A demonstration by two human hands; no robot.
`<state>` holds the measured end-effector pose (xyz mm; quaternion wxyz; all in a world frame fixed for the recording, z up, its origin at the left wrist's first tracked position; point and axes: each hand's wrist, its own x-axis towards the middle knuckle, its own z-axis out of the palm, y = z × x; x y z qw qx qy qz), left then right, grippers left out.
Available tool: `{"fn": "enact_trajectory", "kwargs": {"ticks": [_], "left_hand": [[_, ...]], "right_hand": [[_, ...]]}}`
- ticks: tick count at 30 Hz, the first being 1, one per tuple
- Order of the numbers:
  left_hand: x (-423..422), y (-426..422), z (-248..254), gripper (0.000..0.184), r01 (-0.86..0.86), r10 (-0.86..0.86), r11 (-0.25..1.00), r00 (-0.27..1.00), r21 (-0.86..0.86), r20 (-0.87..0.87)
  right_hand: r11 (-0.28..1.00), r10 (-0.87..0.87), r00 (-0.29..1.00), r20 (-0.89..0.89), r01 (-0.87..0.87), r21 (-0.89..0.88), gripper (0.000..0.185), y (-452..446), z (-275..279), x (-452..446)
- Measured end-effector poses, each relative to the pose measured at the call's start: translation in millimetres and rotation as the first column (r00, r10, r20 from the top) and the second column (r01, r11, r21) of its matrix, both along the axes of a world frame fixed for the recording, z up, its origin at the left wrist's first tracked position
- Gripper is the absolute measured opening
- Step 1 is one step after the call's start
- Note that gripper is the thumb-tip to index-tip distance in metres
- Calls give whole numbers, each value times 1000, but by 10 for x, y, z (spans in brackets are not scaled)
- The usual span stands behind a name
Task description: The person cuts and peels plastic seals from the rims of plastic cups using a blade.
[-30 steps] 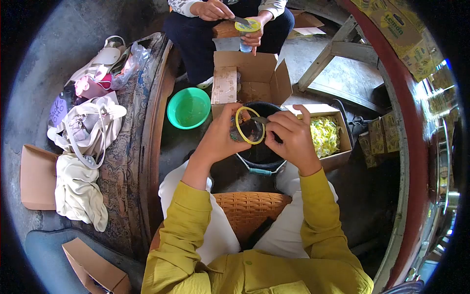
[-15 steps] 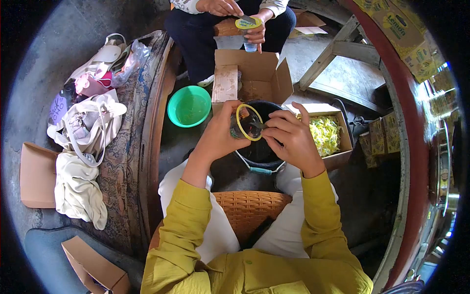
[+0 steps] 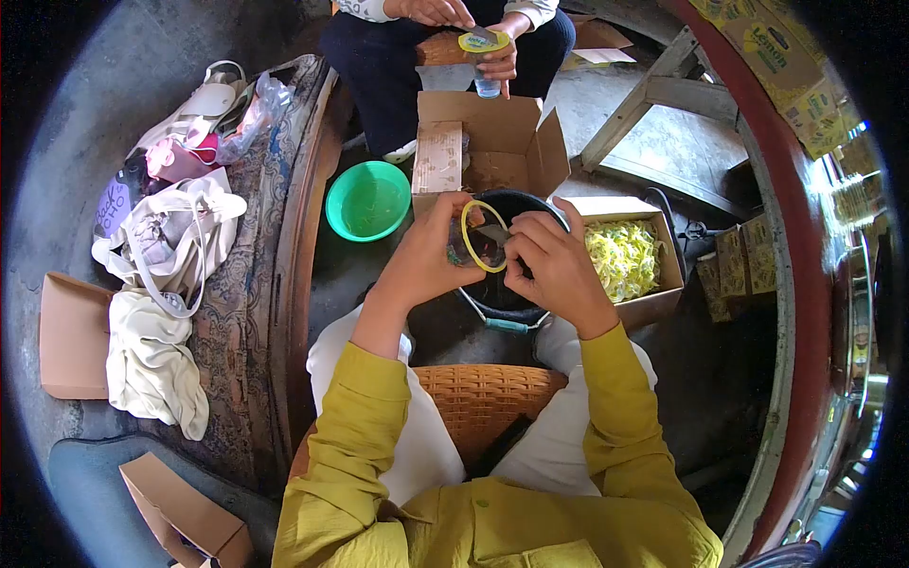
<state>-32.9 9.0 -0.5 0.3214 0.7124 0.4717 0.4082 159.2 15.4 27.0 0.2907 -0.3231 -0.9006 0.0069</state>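
My left hand (image 3: 421,254) is wrapped around a clear plastic cup with a yellow rim (image 3: 464,229), tilted so that its mouth faces my right hand. Pinched in the fingers of my right hand (image 3: 554,260) is a small flat grey blade (image 3: 492,233), which lies across the cup's mouth by the rim. Beneath both hands stands a black bucket (image 3: 519,288) with a teal handle grip (image 3: 505,326). Close to my right hand, a cardboard box (image 3: 651,301) holds a heap of yellow-green strips (image 3: 620,257).
Opposite, a person's hands (image 3: 497,62) hold another cup with a yellow lid (image 3: 483,42) and a blade. An open carton (image 3: 497,109) and a green basin (image 3: 333,210) stand between us. Bags (image 3: 175,241) lie on the patterned seat at left; a wooden frame (image 3: 630,109) stands right.
The blade has turned and shows more of its flat side at the cup's mouth. My right hand has shifted slightly; my left hand keeps its hold on the cup.
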Motion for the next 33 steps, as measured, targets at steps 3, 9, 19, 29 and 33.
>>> {"fn": "enact_trajectory", "kwargs": {"ticks": [3, 9, 19, 29, 33], "left_hand": [[-22, -3, -16, 71, 17, -17, 1000, 1000, -2, 25], [-46, -10, -13, 72, 8, -8, 1000, 1000, 3, 21], [-76, -58, 87, 72, -16, 15, 1000, 998, 23, 65], [-43, -23, 46, 65, -145, 136, 977, 989, 158, 61], [-16, -15, 38, 62, -187, 184, 962, 982, 201, 33]], "right_hand": [[1000, 5, 1000, 3, -5, 13, 14, -12, -6, -18], [998, -12, 1000, -27, 14, 54, 15, -35, -5, -58], [997, -78, 990, -121, 77, -7, 13, 28, 88, 102], [992, -100, 971, -215, 80, -102, 13, -2, 22, 27], [992, -109, 970, -217, 91, -88, 9, -15, 32, -3]]}}
